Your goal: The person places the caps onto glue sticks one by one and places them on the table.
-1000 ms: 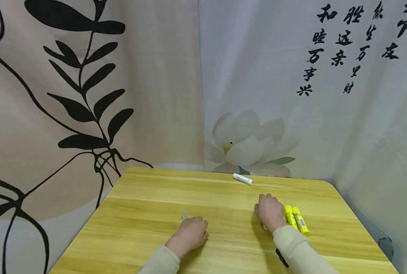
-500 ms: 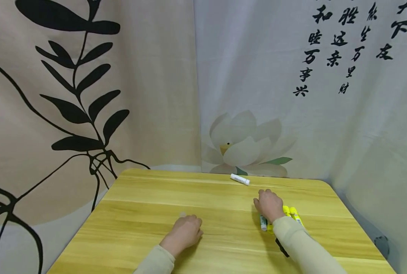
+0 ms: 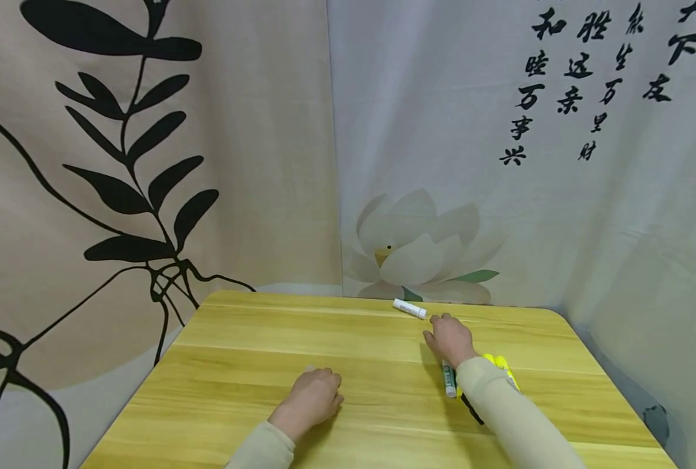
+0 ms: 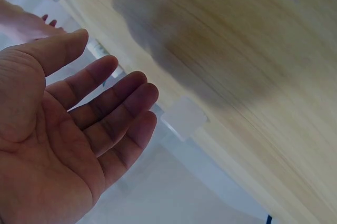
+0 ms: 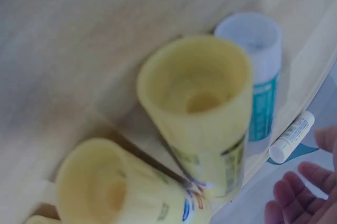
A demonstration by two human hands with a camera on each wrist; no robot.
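My right hand (image 3: 452,340) reaches over the table's right part, fingers loosely spread and holding nothing. Just beyond its fingertips lies a white glue stick (image 3: 409,308) near the far edge. Below the hand is a green-and-white glue stick (image 3: 449,379), with yellow glue sticks (image 3: 502,366) beside it, partly hidden by the sleeve. In the right wrist view the yellow tubes (image 5: 195,87) show their round ends. My left hand (image 3: 309,400) hovers at left with relaxed fingers and a bare palm; a small whitish square piece (image 4: 184,118) lies just past its fingertips.
A black object (image 3: 473,410) lies partly under the right forearm. The wooden table (image 3: 324,326) has rounded far corners, and a printed curtain (image 3: 277,163) hangs right behind its far edge.
My right hand has moved off the green-and-white glue stick, which has come into sight, and forward-left toward the white one. The left hand stays nearly in place; the head view shifts slightly.
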